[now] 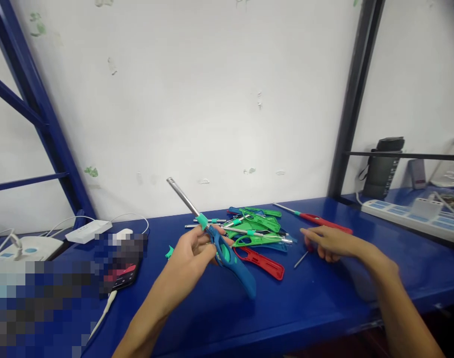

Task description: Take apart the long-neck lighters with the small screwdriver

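My left hand (197, 251) is closed around a blue long-necked gas lighter (232, 263). Its metal tube points up and to the left, and a teal collar sits at the base of the tube. Over the right part of the table, my right hand (325, 242) has its fingers curled round a small screwdriver (301, 259). The thin shaft slants down toward the table, while most of the reddish handle is hidden by the fingers. Between my hands lies a pile of green lighter casings (262, 221) with metal tubes. A red lighter casing (264, 263) lies in front of it.
Behind my right hand lies a red lighter (323, 223). A small teal part (169, 252) is left of the pile. Farther left are a phone (128, 273), a cable and a white box (88, 231). A power strip (409, 214) stands at right on the blue table (301, 313).
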`<state>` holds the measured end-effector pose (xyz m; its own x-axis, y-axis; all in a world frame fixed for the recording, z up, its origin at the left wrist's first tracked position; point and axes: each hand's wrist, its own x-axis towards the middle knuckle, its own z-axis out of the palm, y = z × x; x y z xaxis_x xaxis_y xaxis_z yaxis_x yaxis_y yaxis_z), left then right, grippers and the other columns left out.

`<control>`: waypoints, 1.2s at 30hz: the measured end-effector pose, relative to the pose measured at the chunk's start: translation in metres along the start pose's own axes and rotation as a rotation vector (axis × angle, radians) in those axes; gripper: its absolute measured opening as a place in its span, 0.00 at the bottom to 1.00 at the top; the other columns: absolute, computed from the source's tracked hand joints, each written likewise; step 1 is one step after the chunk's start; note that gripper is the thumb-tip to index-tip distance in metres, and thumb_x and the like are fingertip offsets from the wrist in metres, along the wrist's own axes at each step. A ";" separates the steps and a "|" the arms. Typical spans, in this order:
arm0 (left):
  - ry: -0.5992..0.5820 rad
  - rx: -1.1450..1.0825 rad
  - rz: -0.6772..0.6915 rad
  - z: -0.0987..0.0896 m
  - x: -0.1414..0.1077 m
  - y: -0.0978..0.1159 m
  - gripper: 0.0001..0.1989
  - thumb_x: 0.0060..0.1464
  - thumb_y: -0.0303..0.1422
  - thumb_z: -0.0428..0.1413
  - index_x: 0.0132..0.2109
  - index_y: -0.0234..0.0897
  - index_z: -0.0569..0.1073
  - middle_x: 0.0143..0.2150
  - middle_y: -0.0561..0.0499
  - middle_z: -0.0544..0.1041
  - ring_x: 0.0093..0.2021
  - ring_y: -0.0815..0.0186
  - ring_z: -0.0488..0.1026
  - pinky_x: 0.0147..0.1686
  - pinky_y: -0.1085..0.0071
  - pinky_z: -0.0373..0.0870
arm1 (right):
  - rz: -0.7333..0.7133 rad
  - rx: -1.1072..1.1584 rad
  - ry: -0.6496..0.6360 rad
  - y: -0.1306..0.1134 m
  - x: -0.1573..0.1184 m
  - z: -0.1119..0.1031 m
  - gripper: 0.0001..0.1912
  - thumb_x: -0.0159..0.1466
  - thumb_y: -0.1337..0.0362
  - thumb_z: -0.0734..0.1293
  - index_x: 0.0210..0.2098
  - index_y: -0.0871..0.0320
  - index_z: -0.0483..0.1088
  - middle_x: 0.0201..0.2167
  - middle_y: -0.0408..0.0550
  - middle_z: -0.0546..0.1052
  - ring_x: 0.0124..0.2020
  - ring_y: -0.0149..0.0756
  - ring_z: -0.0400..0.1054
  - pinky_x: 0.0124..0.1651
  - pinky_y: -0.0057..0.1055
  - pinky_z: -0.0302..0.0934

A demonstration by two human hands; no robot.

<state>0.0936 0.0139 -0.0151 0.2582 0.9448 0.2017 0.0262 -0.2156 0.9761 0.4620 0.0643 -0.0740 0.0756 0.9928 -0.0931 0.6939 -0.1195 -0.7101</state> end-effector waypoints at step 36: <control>0.392 -0.421 0.197 -0.016 0.006 -0.003 0.21 0.46 0.37 0.73 0.40 0.34 0.72 0.35 0.52 0.70 0.38 0.67 0.70 0.26 0.77 0.78 | -0.909 0.427 0.734 -0.143 -0.105 0.065 0.10 0.66 0.66 0.74 0.45 0.50 0.74 0.33 0.38 0.80 0.31 0.31 0.77 0.28 0.23 0.75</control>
<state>0.0798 0.0238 -0.0160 -0.1580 0.9347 0.3183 -0.3905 -0.3552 0.8493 0.3085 -0.0236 -0.0078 0.1677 0.4726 0.8652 0.4267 0.7564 -0.4958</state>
